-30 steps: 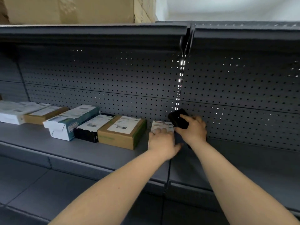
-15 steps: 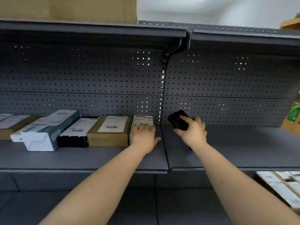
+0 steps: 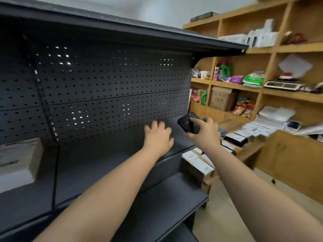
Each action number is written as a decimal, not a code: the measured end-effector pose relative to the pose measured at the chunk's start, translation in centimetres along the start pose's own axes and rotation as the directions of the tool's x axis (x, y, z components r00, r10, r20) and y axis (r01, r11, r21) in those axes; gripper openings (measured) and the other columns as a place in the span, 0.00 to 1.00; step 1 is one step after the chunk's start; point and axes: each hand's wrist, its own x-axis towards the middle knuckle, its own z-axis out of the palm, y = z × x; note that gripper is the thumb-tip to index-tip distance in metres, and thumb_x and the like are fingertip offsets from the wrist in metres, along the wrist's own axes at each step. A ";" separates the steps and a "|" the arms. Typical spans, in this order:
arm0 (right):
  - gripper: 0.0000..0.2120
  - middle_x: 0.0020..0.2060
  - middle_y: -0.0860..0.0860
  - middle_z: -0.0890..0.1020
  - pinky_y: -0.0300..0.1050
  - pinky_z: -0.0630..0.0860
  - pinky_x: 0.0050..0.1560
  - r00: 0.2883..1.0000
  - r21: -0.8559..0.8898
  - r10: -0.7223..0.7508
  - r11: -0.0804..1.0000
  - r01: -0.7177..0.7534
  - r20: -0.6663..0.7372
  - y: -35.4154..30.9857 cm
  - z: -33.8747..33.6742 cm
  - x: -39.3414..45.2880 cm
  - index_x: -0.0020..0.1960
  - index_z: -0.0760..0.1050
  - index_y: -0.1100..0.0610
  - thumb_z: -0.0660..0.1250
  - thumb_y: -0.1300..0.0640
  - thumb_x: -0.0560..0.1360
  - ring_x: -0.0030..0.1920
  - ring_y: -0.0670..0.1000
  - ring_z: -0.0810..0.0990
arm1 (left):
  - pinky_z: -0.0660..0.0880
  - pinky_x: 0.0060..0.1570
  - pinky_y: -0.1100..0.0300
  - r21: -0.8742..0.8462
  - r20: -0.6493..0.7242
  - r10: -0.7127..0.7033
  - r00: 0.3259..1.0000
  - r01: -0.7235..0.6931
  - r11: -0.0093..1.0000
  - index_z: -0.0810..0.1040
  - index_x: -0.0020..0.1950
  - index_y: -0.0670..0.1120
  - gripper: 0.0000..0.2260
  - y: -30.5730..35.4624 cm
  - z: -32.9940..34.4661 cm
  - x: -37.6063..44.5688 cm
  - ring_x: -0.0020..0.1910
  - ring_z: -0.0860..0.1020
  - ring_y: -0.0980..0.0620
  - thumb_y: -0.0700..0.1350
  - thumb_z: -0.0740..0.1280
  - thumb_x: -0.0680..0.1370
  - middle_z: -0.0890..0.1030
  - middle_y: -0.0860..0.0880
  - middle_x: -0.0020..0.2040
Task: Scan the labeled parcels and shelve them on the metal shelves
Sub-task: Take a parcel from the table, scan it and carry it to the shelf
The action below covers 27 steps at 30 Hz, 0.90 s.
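Gripping a black scanner [image 3: 189, 123], the right hand [image 3: 204, 135] hides any branding.

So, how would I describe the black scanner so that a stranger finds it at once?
Start at the dark metal shelf unit with the perforated back. At its right end, the right hand grips the scanner. It is the only black handheld device; the left hand holds nothing.

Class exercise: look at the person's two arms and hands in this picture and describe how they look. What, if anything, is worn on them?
Both forearms are bare as far as the picture shows: no sleeves in view. The left hand and right hand wear no gloves. No watch, bracelet or ring shows on either wrist or on the fingers that can be seen, and no markings are visible.
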 end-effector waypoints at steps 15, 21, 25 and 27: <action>0.29 0.67 0.52 0.67 0.55 0.64 0.63 0.951 -0.131 0.301 0.942 -0.308 -0.070 38.4 -10.7 13.6 0.71 0.69 0.41 0.71 0.43 0.72 0.66 0.59 0.64 | 0.65 0.60 0.46 -0.317 0.027 0.165 0.986 -0.148 0.937 0.72 0.67 0.50 0.18 39.5 9.1 24.2 0.65 0.67 0.42 0.54 0.62 0.79 0.73 0.45 0.65; 0.28 0.68 0.51 0.67 0.55 0.66 0.62 0.929 -0.180 0.368 0.916 -0.359 0.020 48.2 -5.8 17.8 0.70 0.70 0.41 0.72 0.43 0.72 0.65 0.58 0.65 | 0.64 0.63 0.42 -0.326 0.186 0.140 0.973 -0.073 0.942 0.69 0.71 0.52 0.23 44.5 19.1 29.1 0.68 0.66 0.41 0.57 0.63 0.78 0.71 0.44 0.68; 0.28 0.67 0.51 0.68 0.58 0.69 0.63 0.926 -0.151 0.363 0.926 -0.347 0.098 51.6 -0.9 22.4 0.70 0.70 0.40 0.72 0.43 0.71 0.63 0.58 0.66 | 0.65 0.63 0.41 -0.316 0.267 0.062 0.962 0.026 0.948 0.67 0.74 0.51 0.26 44.7 24.3 33.9 0.69 0.66 0.40 0.58 0.64 0.78 0.70 0.43 0.71; 0.28 0.67 0.52 0.67 0.59 0.70 0.63 0.924 -0.152 0.361 0.928 -0.341 0.128 52.8 1.3 24.7 0.70 0.70 0.41 0.72 0.44 0.72 0.64 0.58 0.65 | 0.65 0.62 0.41 -0.338 0.306 0.022 0.952 0.087 0.937 0.66 0.74 0.51 0.26 44.9 26.4 36.5 0.69 0.65 0.39 0.58 0.64 0.78 0.69 0.43 0.71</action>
